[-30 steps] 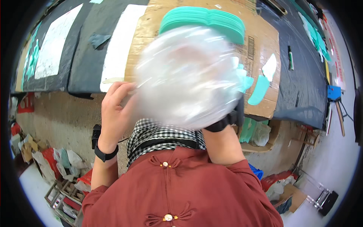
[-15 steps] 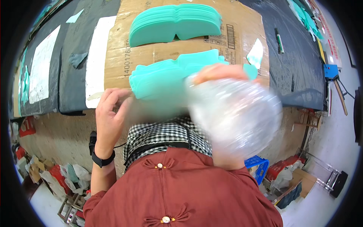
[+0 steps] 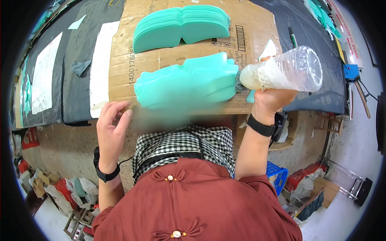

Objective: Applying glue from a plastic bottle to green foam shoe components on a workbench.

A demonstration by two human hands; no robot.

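1. Evidently, the right hand (image 3: 275, 98) clasps a tilted clear bottle (image 3: 298, 69) just beside the fanned teal pieces (image 3: 187, 80) on the cardboard (image 3: 121, 78); a slackening grip could drop it.
2. The left hand (image 3: 111, 126), thumb and fingers parted, is near the cardboard's left edge; a nudge could skew the pieces.

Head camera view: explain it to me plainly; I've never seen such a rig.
There is no machine here, just a person's bare left hand and right hand. A wide fisheye camera worn on the head looks down, so straight edges bend. On the dark table lies brown cardboard, bearing a neat green stack and, nearer the person, fanned-out green pieces, partly blurred. The right hand holds a clear bottle sideways; the left is half-curled near the cardboard's edge.
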